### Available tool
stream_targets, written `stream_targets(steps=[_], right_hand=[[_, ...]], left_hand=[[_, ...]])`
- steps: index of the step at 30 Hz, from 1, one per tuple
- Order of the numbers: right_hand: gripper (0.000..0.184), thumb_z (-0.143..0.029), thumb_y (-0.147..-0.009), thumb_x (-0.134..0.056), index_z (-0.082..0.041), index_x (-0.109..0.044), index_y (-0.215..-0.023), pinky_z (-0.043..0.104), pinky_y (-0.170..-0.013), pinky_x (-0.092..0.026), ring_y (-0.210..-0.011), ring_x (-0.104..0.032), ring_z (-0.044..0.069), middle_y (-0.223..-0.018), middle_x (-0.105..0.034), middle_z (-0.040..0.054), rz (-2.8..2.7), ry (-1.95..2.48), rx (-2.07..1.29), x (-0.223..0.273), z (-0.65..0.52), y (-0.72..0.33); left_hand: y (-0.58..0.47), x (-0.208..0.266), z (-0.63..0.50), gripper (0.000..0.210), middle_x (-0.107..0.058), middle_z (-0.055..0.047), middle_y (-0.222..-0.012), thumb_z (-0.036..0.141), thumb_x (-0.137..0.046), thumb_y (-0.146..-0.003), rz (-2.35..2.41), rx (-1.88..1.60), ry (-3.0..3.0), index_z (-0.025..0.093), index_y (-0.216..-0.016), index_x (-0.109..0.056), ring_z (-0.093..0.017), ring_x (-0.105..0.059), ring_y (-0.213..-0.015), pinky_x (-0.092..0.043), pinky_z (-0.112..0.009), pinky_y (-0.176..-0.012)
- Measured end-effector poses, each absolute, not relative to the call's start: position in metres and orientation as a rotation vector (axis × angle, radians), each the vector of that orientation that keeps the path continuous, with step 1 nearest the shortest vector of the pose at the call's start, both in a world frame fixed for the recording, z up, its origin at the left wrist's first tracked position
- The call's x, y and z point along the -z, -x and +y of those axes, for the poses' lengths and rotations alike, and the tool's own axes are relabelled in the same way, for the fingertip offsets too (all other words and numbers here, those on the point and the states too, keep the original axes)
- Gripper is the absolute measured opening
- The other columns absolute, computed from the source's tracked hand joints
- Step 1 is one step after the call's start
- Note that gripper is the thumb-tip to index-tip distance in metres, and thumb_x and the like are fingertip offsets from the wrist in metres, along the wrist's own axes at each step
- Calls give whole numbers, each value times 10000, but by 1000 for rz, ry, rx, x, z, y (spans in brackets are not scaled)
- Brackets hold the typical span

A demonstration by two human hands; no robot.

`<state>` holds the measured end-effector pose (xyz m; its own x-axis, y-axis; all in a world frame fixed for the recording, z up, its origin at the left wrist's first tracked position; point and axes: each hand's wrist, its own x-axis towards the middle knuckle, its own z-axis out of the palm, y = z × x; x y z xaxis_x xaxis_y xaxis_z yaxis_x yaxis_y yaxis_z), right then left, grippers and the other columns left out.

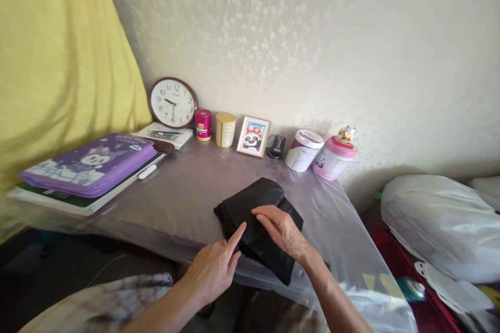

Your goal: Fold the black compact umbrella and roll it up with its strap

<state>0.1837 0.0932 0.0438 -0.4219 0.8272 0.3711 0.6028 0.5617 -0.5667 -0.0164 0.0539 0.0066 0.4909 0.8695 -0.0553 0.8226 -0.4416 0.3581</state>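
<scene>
Hands (pixel 214 269) (pixel 284 231), grip unclear, touch black fabric (pixel 261 199), its long axis running far left to near right.

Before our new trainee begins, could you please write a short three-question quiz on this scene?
1. True or false: the picture frame stands to the right of the clock.
2. What lies on the green-covered book? (A) the pink-lidded tub (B) the purple case (C) the yellow-lidded can
3. Fill in: the right hand is over folded material coloured ____.
Key: 1 true; 2 B; 3 black.
</scene>
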Motion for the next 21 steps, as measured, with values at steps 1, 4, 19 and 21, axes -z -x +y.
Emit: stream_targets(steps=[1,4,19,21], right_hand=[[254,-291,-912,-413,-239,-612,-1060,318,-868,-489,-961,-605,162,-1027,-657,38,-2127,1207,-384,-41,91,-199],[251,-249,-897,-418,-258,-604,-1065,342,-848,-503,-951,-609,177,-1028,-650,43,-2084,1383,-202,-29,78,-243],[359,-98,-854,-374,-247,-563,-1119,425,-927,-437,-1151,-477,213,-1293,-483,75,-2217,1417,74,1,20,-263],[351,-83,-847,-369,-239,-585,-1076,399,-879,-467,-1077,-523,201,-1273,-501,77,-2208,1381,77,-1,23,-263]], left_hand=[[16,-7,54,554,-658,-66,-886,277,-303,-924,1420,-181,-2405,250,-1427,-70,-203,-637,-787,-466,-305,-708],[17,-5,55,562,-651,-60,-876,278,-299,-927,1426,-177,-2416,258,-1428,-44,-196,-629,-790,-460,-301,-708],[18,1,56,557,-640,-36,-871,306,-286,-933,1417,-215,-2349,299,-1422,-19,-189,-620,-782,-453,-309,-703],[19,1,57,552,-640,-31,-866,307,-286,-934,1415,-214,-2329,300,-1422,-28,-181,-617,-778,-450,-305,-706]])
